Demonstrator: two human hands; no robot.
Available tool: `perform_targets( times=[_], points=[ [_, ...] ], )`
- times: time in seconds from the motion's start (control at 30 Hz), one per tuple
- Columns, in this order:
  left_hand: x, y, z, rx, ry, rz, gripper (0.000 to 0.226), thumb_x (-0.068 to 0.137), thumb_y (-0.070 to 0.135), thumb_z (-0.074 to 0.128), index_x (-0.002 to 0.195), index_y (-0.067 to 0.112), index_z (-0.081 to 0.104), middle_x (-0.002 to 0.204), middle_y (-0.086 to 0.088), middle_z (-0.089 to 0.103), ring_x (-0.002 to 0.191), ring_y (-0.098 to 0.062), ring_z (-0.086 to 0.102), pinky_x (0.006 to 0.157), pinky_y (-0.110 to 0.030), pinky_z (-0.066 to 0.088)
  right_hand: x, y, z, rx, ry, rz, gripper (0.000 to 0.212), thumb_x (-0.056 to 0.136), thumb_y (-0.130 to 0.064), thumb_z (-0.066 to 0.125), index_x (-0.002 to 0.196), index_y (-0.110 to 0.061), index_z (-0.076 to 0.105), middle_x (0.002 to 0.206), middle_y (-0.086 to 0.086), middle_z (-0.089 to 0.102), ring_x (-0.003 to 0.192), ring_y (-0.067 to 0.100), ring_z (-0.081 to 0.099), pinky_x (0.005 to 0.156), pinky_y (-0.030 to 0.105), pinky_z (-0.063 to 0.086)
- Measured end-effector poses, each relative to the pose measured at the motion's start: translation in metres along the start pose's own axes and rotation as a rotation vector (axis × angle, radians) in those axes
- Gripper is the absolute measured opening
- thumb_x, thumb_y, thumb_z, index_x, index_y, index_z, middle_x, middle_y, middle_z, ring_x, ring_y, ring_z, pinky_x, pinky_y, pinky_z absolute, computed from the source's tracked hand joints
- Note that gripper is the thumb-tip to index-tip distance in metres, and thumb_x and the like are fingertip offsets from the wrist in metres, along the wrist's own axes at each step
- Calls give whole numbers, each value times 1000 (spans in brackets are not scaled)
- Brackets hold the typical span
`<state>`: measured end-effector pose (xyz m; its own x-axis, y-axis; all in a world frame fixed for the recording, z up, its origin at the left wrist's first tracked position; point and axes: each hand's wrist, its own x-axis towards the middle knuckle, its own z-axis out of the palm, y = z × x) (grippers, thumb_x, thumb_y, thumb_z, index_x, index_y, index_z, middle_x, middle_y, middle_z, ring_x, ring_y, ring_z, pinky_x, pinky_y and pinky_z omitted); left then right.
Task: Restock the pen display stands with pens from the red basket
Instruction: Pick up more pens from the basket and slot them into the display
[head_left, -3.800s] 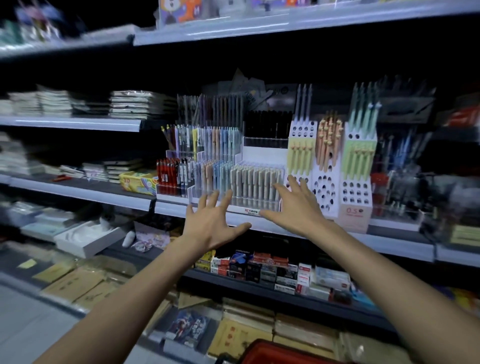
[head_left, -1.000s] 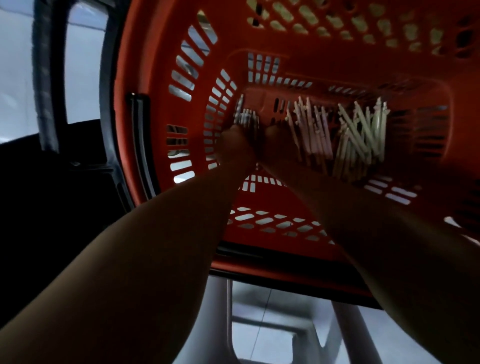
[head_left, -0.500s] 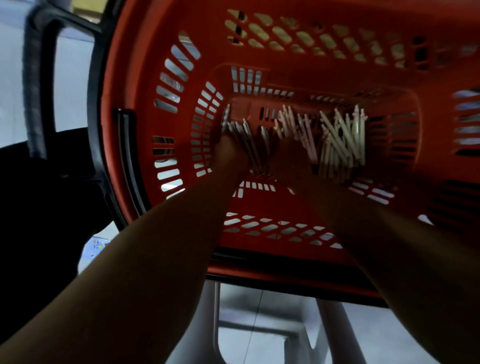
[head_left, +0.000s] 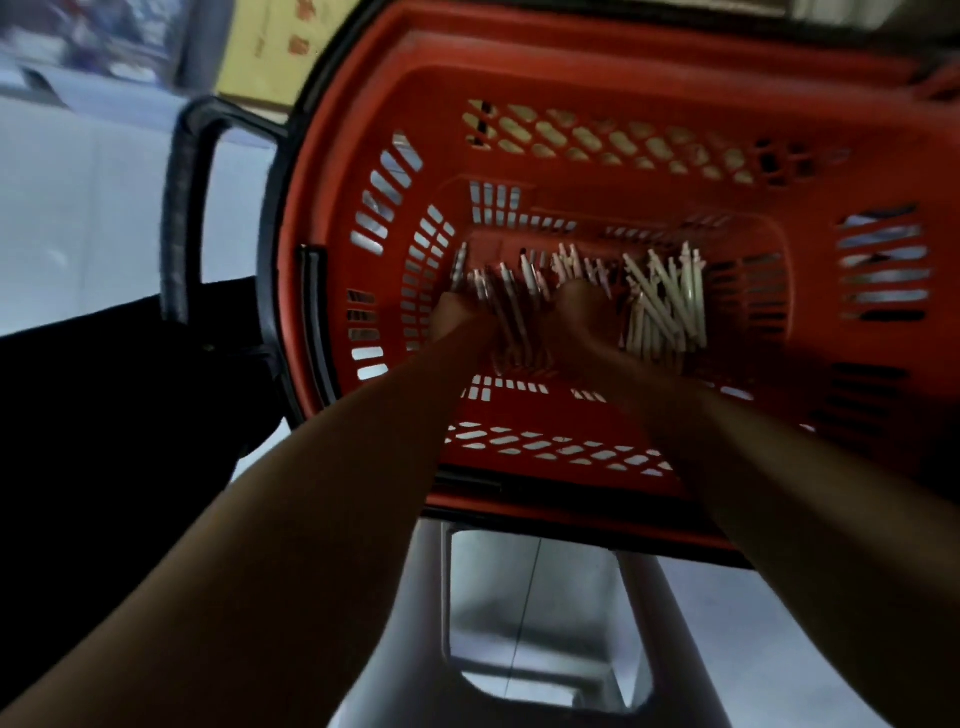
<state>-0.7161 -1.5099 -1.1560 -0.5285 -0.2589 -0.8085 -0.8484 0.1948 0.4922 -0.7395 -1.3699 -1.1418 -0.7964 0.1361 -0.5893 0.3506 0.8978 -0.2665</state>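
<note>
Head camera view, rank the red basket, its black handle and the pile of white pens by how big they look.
1. red basket, by far the largest, filling most of the frame.
2. black handle, a tall loop at its left end.
3. pile of white pens, a small cluster on the basket floor.

One red basket (head_left: 597, 93), with one black handle (head_left: 179, 218) standing out at its left. Two hands are down inside: left hand (head_left: 457, 317) and right hand (head_left: 576, 322), one bare forearm behind each. The pens come in two lots. There's one heap of pale pens (head_left: 665, 306) on the right, a dozen or more, too tangled and blurred for an exact count. One spread of pinkish pens (head_left: 514, 296) lies around the hands, roughly ten tips showing. Below sits one grey stool (head_left: 545, 691), two legs in sight.
</note>
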Motion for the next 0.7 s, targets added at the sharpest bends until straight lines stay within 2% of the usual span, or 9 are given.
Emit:
perform_targets(
  times=[0.1,0.17,0.23,0.3,0.37,0.43,0.53,0.63,0.7],
  points=[
    [-30,19,-12,-9,-17,1,36,91,7,76,126,2,68,118,-17,72,110,-32,70,92,-41,59,-10,-10,-21,62,52,34,13,94,-23,68,101,-12,71,103,11,72,103,30,70,79,37,54],
    [-50,26,-19,-5,6,14,38,85,9,82,121,3,71,114,-17,74,106,-30,71,93,-43,60,-21,-15,-42,70,46,33,17,85,-25,78,84,-10,70,85,9,67,89,26,71,65,30,45],
    [-73,40,-29,52,-12,21,38,82,16,86,116,4,75,111,-16,76,105,-30,73,93,-43,61,-40,-16,-69,47,64,27,22,81,-30,80,80,-9,72,82,9,65,80,25,68,64,27,40],
    [-98,56,-40,18,-71,62,36,84,9,83,118,0,74,112,-14,75,100,-25,72,91,-37,59,-60,-15,-97,42,95,10,24,79,-35,79,78,-12,74,74,5,65,76,25,67,62,25,40],
    [-126,71,-50,-86,-123,98,32,86,0,79,117,-5,72,98,-14,76,78,-21,71,70,-28,59,-82,-14,-122,70,93,-30,31,80,-38,77,65,-12,67,62,0,61,72,25,67,54,26,35],
    [-161,82,-61,-150,-174,128,24,89,3,77,112,3,73,77,-5,75,59,-11,69,49,-20,51,-111,-13,-145,138,101,-101,35,83,-34,75,60,-11,62,58,1,60,68,24,66,51,30,38],
    [-212,93,-76,-240,-252,155,17,93,13,74,109,19,71,86,2,76,77,-11,74,63,-22,54,-158,-15,-175,281,114,-187,19,87,-27,73,77,-11,71,78,6,74,76,22,70,65,30,52],
    [-257,98,-88,-388,-331,201,12,97,11,65,100,22,70,90,-2,72,83,-17,71,80,-33,60,-206,-14,-205,409,124,-244,13,89,-22,72,79,-17,65,78,3,73,72,19,68,55,20,46],
    [-281,98,-93,-487,-388,228,15,99,7,58,100,16,70,87,-7,69,78,-22,70,78,-37,63,-233,-11,-220,515,131,-272,12,88,-17,71,79,-13,63,76,9,71,69,24,67,59,33,53]
  ],
)
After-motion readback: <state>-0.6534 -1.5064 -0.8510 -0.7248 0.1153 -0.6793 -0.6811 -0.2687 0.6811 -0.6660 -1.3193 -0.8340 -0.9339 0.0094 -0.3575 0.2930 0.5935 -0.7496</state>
